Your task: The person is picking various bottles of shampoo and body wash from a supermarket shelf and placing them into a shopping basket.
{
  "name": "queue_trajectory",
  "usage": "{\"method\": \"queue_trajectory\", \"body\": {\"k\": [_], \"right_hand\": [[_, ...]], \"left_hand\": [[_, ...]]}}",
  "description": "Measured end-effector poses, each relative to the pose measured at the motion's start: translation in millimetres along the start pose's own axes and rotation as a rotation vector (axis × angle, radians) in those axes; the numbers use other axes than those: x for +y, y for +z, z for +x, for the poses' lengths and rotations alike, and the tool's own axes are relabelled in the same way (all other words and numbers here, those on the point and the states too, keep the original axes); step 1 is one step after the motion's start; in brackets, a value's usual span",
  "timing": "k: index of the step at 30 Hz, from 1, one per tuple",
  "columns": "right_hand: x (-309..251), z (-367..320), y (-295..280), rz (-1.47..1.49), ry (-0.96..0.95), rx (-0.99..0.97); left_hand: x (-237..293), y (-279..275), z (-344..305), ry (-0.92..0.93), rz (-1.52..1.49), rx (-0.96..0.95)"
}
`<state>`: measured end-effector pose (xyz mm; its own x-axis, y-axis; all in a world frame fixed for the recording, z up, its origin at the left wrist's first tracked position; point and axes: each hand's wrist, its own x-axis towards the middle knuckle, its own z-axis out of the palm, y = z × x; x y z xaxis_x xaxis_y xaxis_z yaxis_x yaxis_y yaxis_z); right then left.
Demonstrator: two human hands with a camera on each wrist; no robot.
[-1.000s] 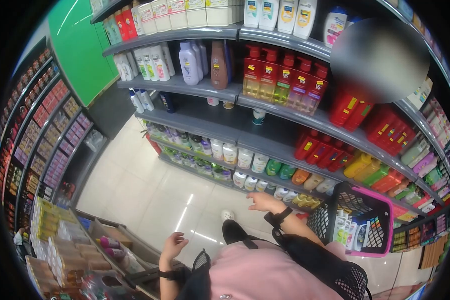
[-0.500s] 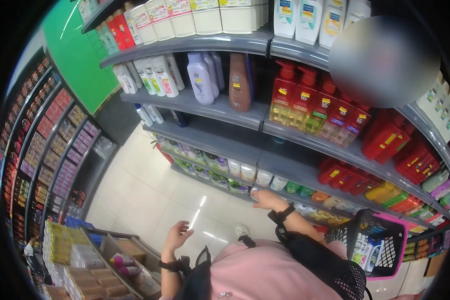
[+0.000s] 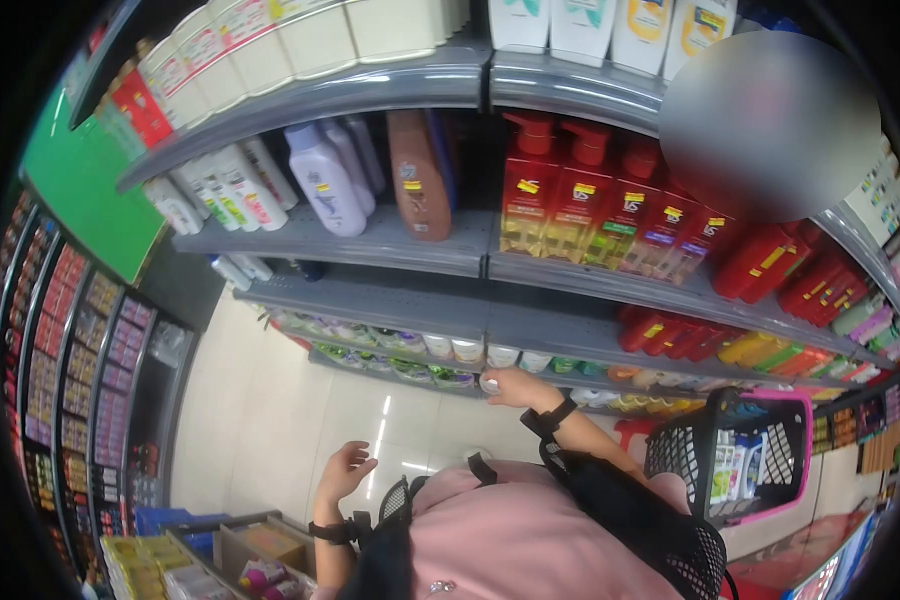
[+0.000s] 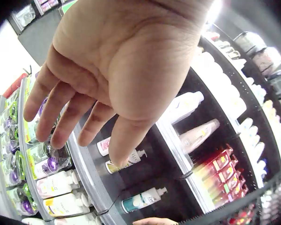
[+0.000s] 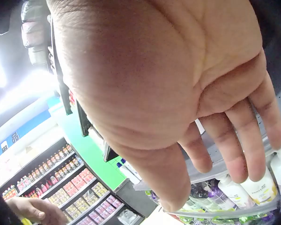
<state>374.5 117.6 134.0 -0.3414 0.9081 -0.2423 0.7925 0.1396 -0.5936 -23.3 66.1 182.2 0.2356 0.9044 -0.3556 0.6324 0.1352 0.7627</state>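
My right hand reaches out to the low grey shelf, its fingertips at a white-capped bottle; whether they touch it is unclear. In the right wrist view my right hand has straight, relaxed fingers and holds nothing. My left hand hovers over the floor with fingers spread and empty, and the left hand also looks loose in its wrist view. Above, red pump bottles, a brown bottle and lavender bottles stand on a shelf.
A black basket with a pink rim holding several bottles hangs at my right side. Racks of small goods line the left aisle. Cardboard boxes sit at the lower left. Pale tiled floor lies between the shelves.
The view has drawn closer to the shelves and tilted up. My right hand has shifted left along the low shelf to the white-capped bottle. The left hand stays hovering.
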Motion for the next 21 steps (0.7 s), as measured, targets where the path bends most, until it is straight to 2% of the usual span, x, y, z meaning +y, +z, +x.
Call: {"method": "queue_trajectory", "body": {"k": [2,5,8,13,19,21], "right_hand": [[-2,-5,-8,0.082,0.15,-0.028],[15,-6,1,0.043,0.174,0.086],[9,-17,-8,0.104,0.184,0.165],[-14,-36,9,0.12,0.349,0.291],[-40,-36,37,0.123,0.455,0.324],[-49,-34,40,0.077,0.473,0.369]], "left_hand": [[-1,-5,19,0.025,0.028,-0.046],[4,-15,50,0.071,0.05,-0.106],[21,-27,84,0.16,0.118,-0.185],[45,-67,125,0.342,0.189,-0.274],[28,-106,160,0.388,0.259,-0.308],[14,-106,169,0.409,0.234,-0.378]]}}
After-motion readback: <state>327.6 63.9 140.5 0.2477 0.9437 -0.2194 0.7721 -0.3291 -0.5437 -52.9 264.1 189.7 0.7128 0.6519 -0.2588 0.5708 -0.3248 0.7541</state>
